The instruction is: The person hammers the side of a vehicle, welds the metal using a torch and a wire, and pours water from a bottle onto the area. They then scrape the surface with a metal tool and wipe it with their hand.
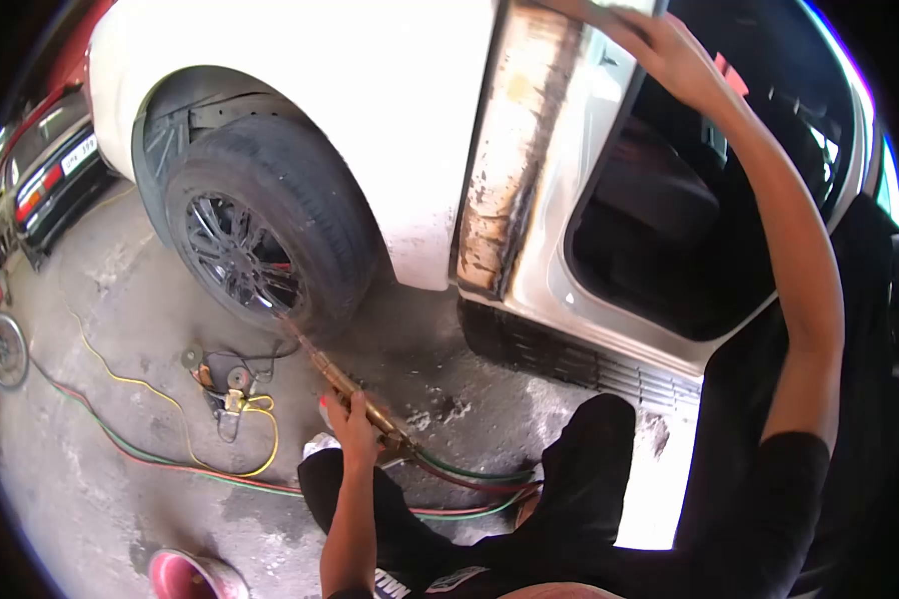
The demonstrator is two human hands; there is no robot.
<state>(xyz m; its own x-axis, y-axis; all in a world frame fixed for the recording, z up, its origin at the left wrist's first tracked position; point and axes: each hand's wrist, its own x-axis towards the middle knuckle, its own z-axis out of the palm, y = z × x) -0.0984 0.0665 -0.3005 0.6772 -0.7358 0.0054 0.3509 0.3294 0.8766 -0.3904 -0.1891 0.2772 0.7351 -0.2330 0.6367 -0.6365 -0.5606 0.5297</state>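
Observation:
My left hand [353, 427], fingers wrapped round its brass body, holds a gas torch [338, 381]. Its tip points up and left, overlapping the lower rim of the wheel [240, 255] in this view. Green and red hoses [469, 479] run from the torch's rear end. My right hand [664, 55] is raised at the top of the white vehicle's door opening, fingers bent round a narrow brownish strip that I cannot make out. Below that hand is a door pillar [514, 150] with bare, scorched and rust-stained metal.
A black side step [569, 354] runs under the door opening. On the concrete floor lie a power tool with a yellow cord [235, 401] and long hoses [120, 439]. A pink bucket [200, 576] stands at lower left. Another car [60, 165] and a bicycle wheel [2, 351] are at far left.

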